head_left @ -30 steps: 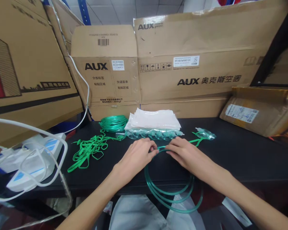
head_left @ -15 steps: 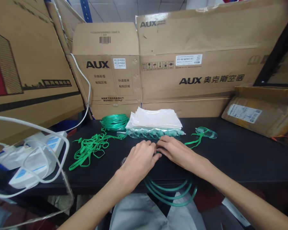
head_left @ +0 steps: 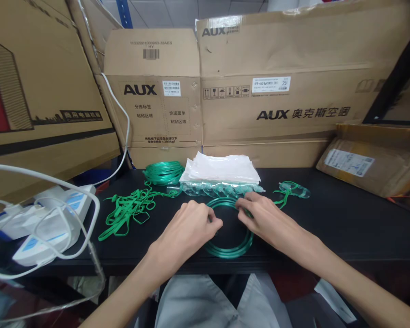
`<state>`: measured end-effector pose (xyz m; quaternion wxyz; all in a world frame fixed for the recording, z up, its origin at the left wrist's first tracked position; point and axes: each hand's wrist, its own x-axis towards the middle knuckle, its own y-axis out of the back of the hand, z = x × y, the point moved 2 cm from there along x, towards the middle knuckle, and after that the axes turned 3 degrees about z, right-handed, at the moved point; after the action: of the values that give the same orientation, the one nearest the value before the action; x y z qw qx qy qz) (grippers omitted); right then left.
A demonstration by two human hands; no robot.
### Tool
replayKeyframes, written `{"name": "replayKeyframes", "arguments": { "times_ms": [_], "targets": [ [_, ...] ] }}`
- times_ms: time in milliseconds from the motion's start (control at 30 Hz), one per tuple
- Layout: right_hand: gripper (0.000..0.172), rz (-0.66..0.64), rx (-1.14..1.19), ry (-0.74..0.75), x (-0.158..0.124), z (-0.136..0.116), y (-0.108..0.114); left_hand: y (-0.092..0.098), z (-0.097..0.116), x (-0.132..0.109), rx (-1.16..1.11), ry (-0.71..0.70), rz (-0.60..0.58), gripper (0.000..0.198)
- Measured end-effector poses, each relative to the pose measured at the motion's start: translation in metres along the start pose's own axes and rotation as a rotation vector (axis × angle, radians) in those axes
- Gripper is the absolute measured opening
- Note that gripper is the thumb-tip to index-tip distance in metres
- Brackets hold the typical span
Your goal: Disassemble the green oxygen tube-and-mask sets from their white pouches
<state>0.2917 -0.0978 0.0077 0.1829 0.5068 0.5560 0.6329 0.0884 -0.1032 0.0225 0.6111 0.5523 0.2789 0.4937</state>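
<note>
A coil of green transparent tubing (head_left: 229, 248) lies flat on the black table (head_left: 345, 218), between my two hands. My left hand (head_left: 191, 228) pinches the coil at its left side with curled fingers. My right hand (head_left: 263, 221) grips the coil's upper right part, fingers closed on the tube. Just behind them sits a stack of clear plastic bags (head_left: 222, 173) over a row of clear green masks (head_left: 222, 189).
Another tubing coil (head_left: 163, 173) and a tangle of green elastic straps (head_left: 126, 212) lie to the left. A single mask with strap (head_left: 294, 190) lies to the right. White devices with cables (head_left: 41, 223) sit at far left. Cardboard boxes (head_left: 276, 91) wall the back.
The tubing loops that hung over the table's front edge have been gathered up into a smaller coil lying on the table. My hands moved apart again after meeting.
</note>
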Motion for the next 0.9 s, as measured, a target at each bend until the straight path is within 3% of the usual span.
{"name": "replayKeyframes", "arguments": {
  "times_ms": [167,267,333,433,533,633,733,900],
  "targets": [
    [0.029,-0.040,0.090,-0.030,-0.009,-0.012,-0.005,-0.006,-0.014,-0.007,-0.182,-0.052,-0.039,0.023],
    [0.025,-0.033,0.144,-0.025,-0.010,0.000,0.008,-0.007,-0.019,-0.007,-0.220,-0.150,-0.101,0.019],
    [0.027,0.092,0.096,-0.146,-0.009,0.029,0.026,-0.005,-0.021,-0.006,-0.240,-0.206,-0.129,0.015],
    [0.048,0.262,-0.078,-0.413,-0.008,0.095,0.051,-0.003,-0.022,-0.004,-0.269,-0.272,-0.157,0.011],
    [0.054,0.208,-0.181,-0.600,-0.011,0.153,0.054,-0.003,-0.020,-0.002,-0.316,-0.356,-0.179,0.005],
    [0.045,0.088,-0.203,-0.712,-0.017,0.184,0.038,-0.005,-0.016,0.001,-0.358,-0.412,-0.188,0.003],
    [0.045,0.048,-0.191,-0.717,-0.024,0.189,0.021,-0.006,-0.015,0.003,-0.375,-0.405,-0.193,0.003],
    [0.045,0.108,-0.128,-0.632,-0.039,0.170,0.013,-0.003,-0.012,0.008,-0.466,-0.307,-0.145,0.006]
  ]
}}
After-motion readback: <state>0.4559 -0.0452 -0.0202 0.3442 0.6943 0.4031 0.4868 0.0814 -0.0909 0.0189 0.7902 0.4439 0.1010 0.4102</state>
